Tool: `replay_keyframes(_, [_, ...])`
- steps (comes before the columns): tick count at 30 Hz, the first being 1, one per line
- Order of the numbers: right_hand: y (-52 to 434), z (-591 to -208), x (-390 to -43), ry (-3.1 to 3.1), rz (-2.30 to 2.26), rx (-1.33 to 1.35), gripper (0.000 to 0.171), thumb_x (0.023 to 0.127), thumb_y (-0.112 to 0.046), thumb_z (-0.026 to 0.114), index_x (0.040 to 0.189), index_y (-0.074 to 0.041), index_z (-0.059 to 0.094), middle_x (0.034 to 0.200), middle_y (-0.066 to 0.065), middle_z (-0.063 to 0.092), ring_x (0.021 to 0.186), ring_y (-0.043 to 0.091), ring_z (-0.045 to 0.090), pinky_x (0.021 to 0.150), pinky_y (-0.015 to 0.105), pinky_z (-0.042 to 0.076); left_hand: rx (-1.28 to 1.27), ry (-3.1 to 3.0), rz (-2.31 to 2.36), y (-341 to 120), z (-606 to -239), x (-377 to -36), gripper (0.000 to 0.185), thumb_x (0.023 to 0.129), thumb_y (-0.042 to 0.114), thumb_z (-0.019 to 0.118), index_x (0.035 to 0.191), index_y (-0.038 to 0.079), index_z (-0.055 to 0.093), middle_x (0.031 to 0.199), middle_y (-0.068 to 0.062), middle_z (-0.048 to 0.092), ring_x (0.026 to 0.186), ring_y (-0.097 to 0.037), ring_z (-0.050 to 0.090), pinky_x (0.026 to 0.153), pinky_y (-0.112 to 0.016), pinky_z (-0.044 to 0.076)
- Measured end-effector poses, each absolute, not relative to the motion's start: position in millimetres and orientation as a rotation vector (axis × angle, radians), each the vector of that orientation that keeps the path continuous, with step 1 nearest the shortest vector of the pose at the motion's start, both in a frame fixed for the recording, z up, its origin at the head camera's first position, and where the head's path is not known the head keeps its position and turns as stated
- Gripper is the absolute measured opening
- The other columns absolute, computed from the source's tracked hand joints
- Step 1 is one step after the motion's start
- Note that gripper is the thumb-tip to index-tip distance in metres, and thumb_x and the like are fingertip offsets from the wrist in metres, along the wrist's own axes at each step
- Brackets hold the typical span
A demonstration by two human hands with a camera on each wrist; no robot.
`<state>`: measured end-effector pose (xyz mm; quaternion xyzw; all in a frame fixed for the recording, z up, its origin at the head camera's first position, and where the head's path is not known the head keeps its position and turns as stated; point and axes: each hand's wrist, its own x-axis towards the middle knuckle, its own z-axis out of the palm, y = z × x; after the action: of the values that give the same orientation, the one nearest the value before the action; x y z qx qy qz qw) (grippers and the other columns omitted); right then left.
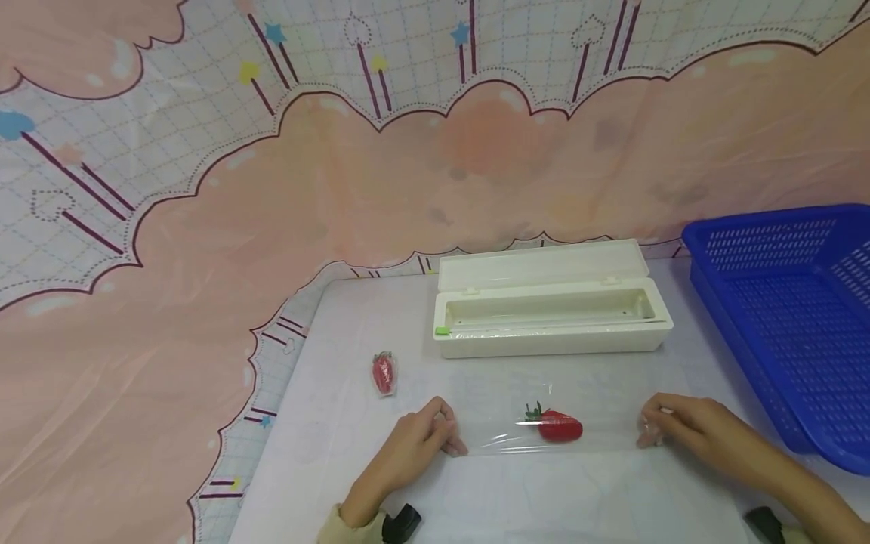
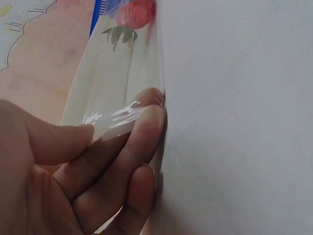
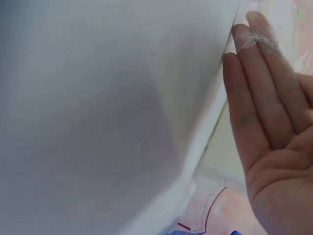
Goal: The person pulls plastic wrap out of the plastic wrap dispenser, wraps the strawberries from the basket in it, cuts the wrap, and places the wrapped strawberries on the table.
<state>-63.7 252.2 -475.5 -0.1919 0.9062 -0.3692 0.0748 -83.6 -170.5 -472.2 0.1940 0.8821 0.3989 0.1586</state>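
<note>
We see a sheet of clear film (image 1: 544,408) lying flat on the white table (image 1: 353,363), just in front of the open cream dispenser box (image 1: 550,317). A red strawberry (image 1: 557,427) with its green leaves lies on the film, in front of the box and roughly midway between the two hands.

The left hand (image 1: 418,446) rests at the film's left front corner. In the left wrist view its thumb and fingers (image 2: 146,127) are curled and pinch the film's edge, which lifts off the table there, with the strawberry (image 2: 136,13) showing beyond it.

The right hand (image 1: 680,427) sits at the film's right front corner. In the right wrist view its fingers (image 3: 254,88) lie straight and pressed together, with a crumpled bit of film (image 3: 257,41) clinging at the fingertips; we cannot tell whether the thumb pinches it.

A second strawberry (image 1: 384,372), wrapped in film, lies on the table to the left of the box and in front of it. A blue basket (image 1: 788,317) stands just to the right of the box. A pink patterned cloth (image 1: 204,264) hangs behind the box and drapes to its left.
</note>
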Motion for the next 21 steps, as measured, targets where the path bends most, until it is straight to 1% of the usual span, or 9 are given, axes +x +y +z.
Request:
replay_keyframes(4, [248, -471, -68, 2.687, -1.053, -0.433, 0.017, 0.104, -0.016, 0.051, 0.096, -0.015, 0.067, 0.078, -0.019, 0.073, 0.085, -0.001, 0.066, 0.074, 0.025, 0.055, 0.494, 2.537, 1.147, -167, -471, -87, 0.011, 0.105, 0.017, 0.046, 0.098, 0.013, 0.053, 0.077, 0.009, 0.075, 0.07, -0.001, 0.07, 0.072, -0.021, 0.049])
replay_keyframes(7, [246, -469, -70, 2.663, -1.046, -0.354, 0.017, 0.104, -0.014, 0.052, 0.097, -0.012, 0.067, 0.076, -0.015, 0.073, 0.082, 0.0, 0.066, 0.069, 0.024, 0.053, 0.453, 2.552, 1.14, -164, -470, -89, 0.01, 0.105, 0.017, 0.047, 0.098, 0.013, 0.054, 0.074, 0.008, 0.074, 0.067, -0.002, 0.069, 0.067, -0.02, 0.048])
replay_keyframes(11, [242, -468, -72, 2.657, -1.051, -0.296, 0.016, 0.103, -0.014, 0.053, 0.096, -0.011, 0.067, 0.073, -0.013, 0.072, 0.074, -0.001, 0.063, 0.06, 0.022, 0.047, 0.413, 2.587, 1.114, -160, -470, -93, 0.009, 0.105, 0.019, 0.049, 0.1, 0.013, 0.054, 0.071, 0.009, 0.073, 0.064, -0.001, 0.068, 0.07, -0.023, 0.048])
replay_keyframes(14, [239, -467, -74, 2.689, -1.045, -0.275, 0.015, 0.102, -0.014, 0.055, 0.093, -0.011, 0.067, 0.07, -0.013, 0.071, 0.063, -0.002, 0.052, 0.054, 0.021, 0.04, 0.374, 2.615, 1.102, -157, -471, -97, 0.009, 0.104, 0.019, 0.05, 0.1, 0.012, 0.055, 0.068, 0.01, 0.071, 0.06, -0.002, 0.066, 0.072, -0.025, 0.048])
replay_keyframes(15, [239, -467, -75, 2.704, -1.046, -0.281, 0.015, 0.101, -0.014, 0.056, 0.092, -0.011, 0.067, 0.069, -0.013, 0.07, 0.061, -0.002, 0.051, 0.054, 0.022, 0.038, 0.358, 2.624, 1.099, -156, -471, -98, 0.01, 0.104, 0.019, 0.051, 0.099, 0.012, 0.056, 0.067, 0.01, 0.071, 0.059, -0.002, 0.066, 0.072, -0.025, 0.048])
replay_keyframes(18, [236, -468, -76, 2.741, -1.047, -0.283, 0.014, 0.099, -0.011, 0.058, 0.089, -0.01, 0.068, 0.065, -0.013, 0.069, 0.057, -0.002, 0.053, 0.054, 0.022, 0.039, 0.291, 2.645, 1.093, -152, -472, -101, 0.01, 0.102, 0.018, 0.054, 0.098, 0.01, 0.058, 0.062, 0.01, 0.068, 0.055, -0.004, 0.065, 0.066, -0.025, 0.048])
replay_keyframes(21, [233, -469, -78, 2.78, -1.007, -0.287, 0.013, 0.097, -0.011, 0.06, 0.087, -0.009, 0.068, 0.062, -0.014, 0.068, 0.062, 0.001, 0.063, 0.06, 0.025, 0.045, 0.232, 2.674, 1.076, -149, -473, -103, 0.009, 0.1, 0.018, 0.057, 0.096, 0.01, 0.06, 0.058, 0.01, 0.066, 0.052, -0.006, 0.063, 0.061, -0.025, 0.045])
